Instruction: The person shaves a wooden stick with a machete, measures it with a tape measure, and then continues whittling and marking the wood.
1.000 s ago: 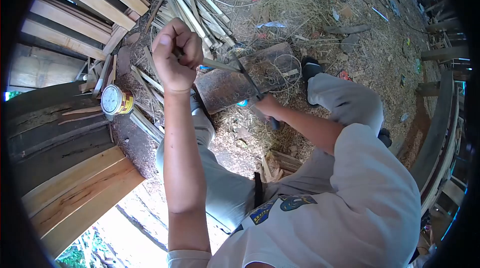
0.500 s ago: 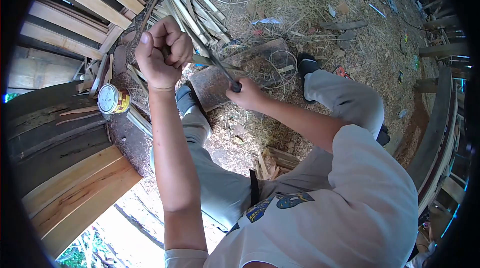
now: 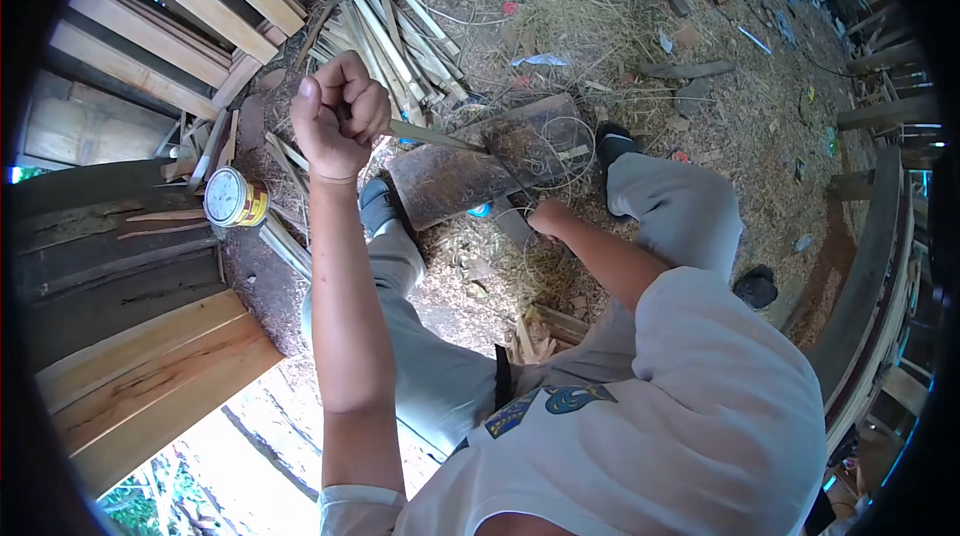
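My left hand [image 3: 345, 118] is closed in a fist around a thin wooden strip [image 3: 432, 138], which sticks out to the right over a worn wooden board [image 3: 437, 181] on the ground. Gripped in my right hand [image 3: 548, 219] is a long-bladed knife [image 3: 512, 174]. Its dark blade slants up and left across the board, and its tip is at or near the strip's far end; contact cannot be made out. Most of the knife's handle is hidden by my fingers.
Cut wooden strips [image 3: 405, 41] lie piled beyond my left hand. A white-lidded bucket [image 3: 228, 198] stands at left near stacked planks [image 3: 160, 376]. My shoes [image 3: 376, 204] flank the board. Thin loops of fibre [image 3: 562, 141] and shavings litter the ground.
My right hand has swung down and right with the knife, whose blade moved from beside my left hand to the strip's far end. My left hand shifted slightly right and down.
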The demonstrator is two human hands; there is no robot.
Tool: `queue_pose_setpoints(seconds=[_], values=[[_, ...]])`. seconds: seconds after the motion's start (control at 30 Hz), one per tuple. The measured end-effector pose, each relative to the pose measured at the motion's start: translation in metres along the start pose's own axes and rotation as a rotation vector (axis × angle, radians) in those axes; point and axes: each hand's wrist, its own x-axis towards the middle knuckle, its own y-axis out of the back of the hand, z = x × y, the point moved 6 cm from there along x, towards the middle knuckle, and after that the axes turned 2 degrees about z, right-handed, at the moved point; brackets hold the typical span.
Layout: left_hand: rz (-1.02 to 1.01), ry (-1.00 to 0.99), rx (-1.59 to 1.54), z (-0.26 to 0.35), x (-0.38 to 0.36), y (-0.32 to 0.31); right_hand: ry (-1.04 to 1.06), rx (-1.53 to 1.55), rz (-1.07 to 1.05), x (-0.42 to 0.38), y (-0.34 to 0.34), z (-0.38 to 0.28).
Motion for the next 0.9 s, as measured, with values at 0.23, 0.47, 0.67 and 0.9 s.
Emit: queue_pose_setpoints(seconds=[0.23, 0.47, 0.67, 0.9], values=[[0.010, 0.008, -0.002, -0.003, 0.004, -0.005, 0.013, 0.918, 0.147, -0.034, -0.001, -0.076], [-0.004, 0.028, -0.029, -0.006, 0.007, -0.016, 0.790, 0.655, 0.642, -0.030, 0.003, -0.103], [0.149, -0.014, 0.066, -0.003, 0.005, -0.020, -0.146, 0.573, 0.188, 0.005, -0.048, -0.011], [0.311, -0.129, 0.111, 0.000, 0.011, -0.023, -0.031, 1.032, 0.342, -0.056, -0.012, -0.116]])
